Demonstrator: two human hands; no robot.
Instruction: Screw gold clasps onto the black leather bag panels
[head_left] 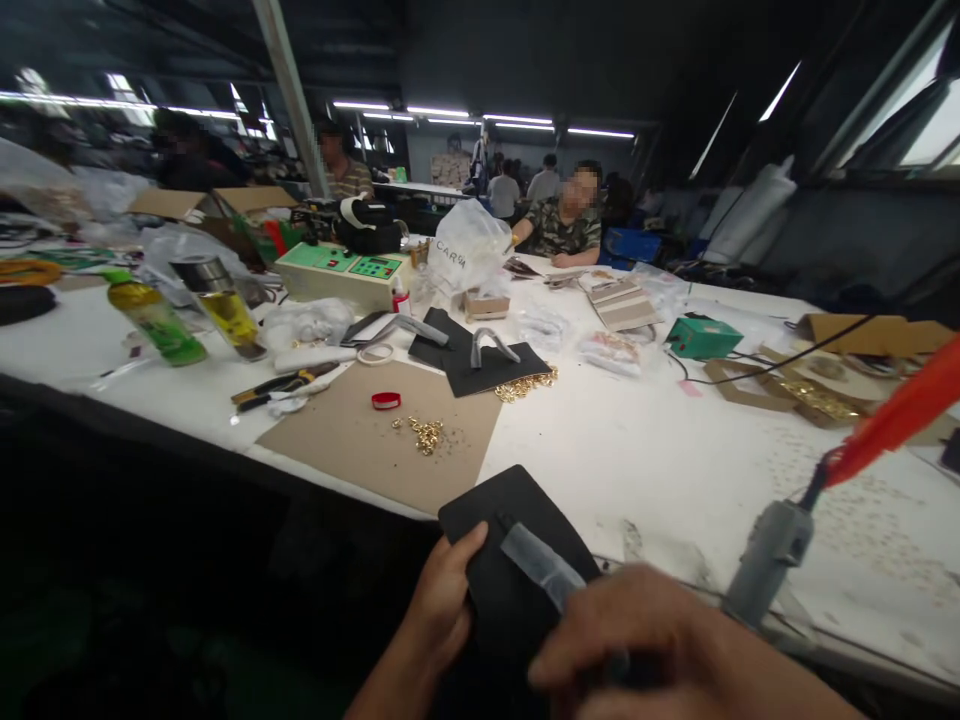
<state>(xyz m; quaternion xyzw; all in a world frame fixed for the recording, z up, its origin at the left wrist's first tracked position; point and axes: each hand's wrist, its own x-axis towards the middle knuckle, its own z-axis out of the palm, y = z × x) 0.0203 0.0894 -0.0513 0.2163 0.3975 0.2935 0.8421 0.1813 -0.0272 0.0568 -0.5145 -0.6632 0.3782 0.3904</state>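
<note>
My left hand (446, 600) grips the left edge of a black panel (525, 510) at the table's front edge, thumb on top. A plastic-wrapped strap (541, 562) lies across that panel. My right hand (645, 640) is blurred over the panel's lower right, its fingers curled near the strap's end; what they hold is hidden. Beyond, black panels with wrapped handles (495, 366) lie beside gold metal pieces (526, 385). More gold pieces (426, 436) and a red ring (386, 401) rest on a brown board (352, 440).
A grey tool with an orange hose (772, 550) hangs at the right. Pliers (281, 385), bottles (156, 318) and a green-topped machine (341, 270) stand or lie at the left. A green box (703, 338) is at the right; a person (562, 225) sits across the table.
</note>
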